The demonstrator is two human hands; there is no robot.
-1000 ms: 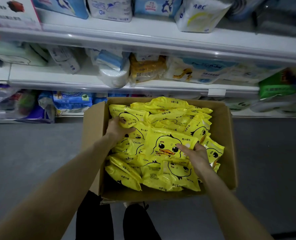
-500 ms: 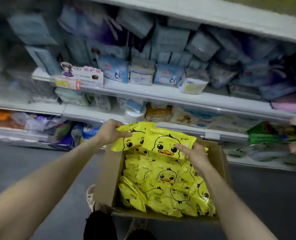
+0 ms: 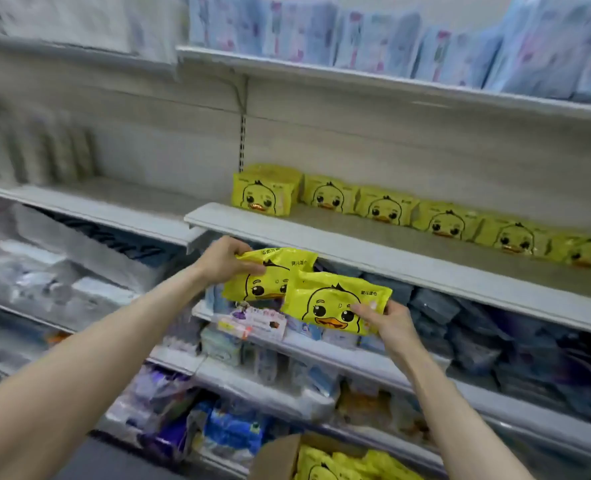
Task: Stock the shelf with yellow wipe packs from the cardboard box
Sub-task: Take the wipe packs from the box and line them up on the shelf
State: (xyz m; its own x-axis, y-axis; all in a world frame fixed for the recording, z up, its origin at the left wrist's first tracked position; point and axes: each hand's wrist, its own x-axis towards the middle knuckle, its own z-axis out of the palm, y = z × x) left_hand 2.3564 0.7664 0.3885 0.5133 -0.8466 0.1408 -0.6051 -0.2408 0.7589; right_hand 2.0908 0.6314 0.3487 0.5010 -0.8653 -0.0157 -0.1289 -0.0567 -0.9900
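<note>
Left hand [image 3: 223, 259] is gripping one yellow wipe pack [image 3: 270, 273], right hand [image 3: 386, 322] is pinching a second pack [image 3: 332, 303] overlapping it, both hanging below the shelf [image 3: 373, 259], stocked row [image 3: 425, 209] at one o'clock, cardboard box [image 3: 280, 457] at six.

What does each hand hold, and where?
Left hand grips one yellow wipe pack at its upper left corner; right hand grips another pack at its lower right edge.

Top shelf, far: blue and pink packs [image 3: 373, 39] standing in a blurred row.
Under the duck shelf, right: dark blue-grey packs [image 3: 467, 327].
Shelf edge, centre: small printed card [image 3: 252, 322].
Lowest shelves, near left: blue and purple bags [image 3: 225, 431].
</note>
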